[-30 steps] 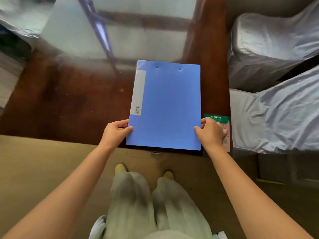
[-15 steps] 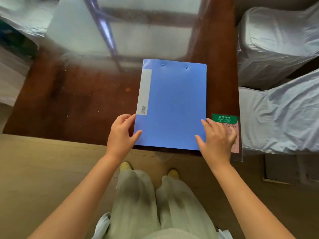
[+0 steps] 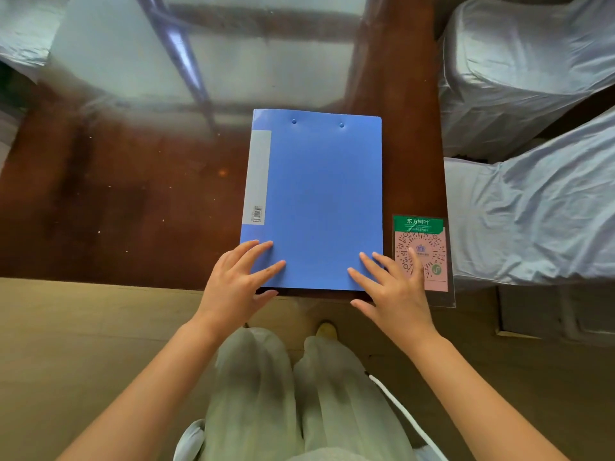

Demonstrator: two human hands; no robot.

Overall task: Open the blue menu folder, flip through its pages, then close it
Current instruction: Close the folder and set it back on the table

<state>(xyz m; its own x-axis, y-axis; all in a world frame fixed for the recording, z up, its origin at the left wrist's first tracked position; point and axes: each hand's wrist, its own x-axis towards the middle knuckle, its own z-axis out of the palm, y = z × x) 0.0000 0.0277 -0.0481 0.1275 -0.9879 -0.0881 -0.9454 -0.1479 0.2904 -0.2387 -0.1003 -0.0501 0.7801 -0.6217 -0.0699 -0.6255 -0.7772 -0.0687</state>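
one blue menu folder (image 3: 319, 197) lies closed on the table (image 3: 116, 201), one qr card (image 3: 421, 252) just right of it. two hands: left hand (image 3: 238, 281) and right hand (image 3: 394, 289) rest flat over the folder's near corners, fingers (image 3: 266, 269) spread apart, gripping nothing.

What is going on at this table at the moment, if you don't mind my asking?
A person stands at a dark wooden table with a closed blue folder lying flat near its edge. The left hand and right hand rest open, fingers spread on the folder's near corners. A QR code card lies beside its right edge. The cover is not yet lifted.
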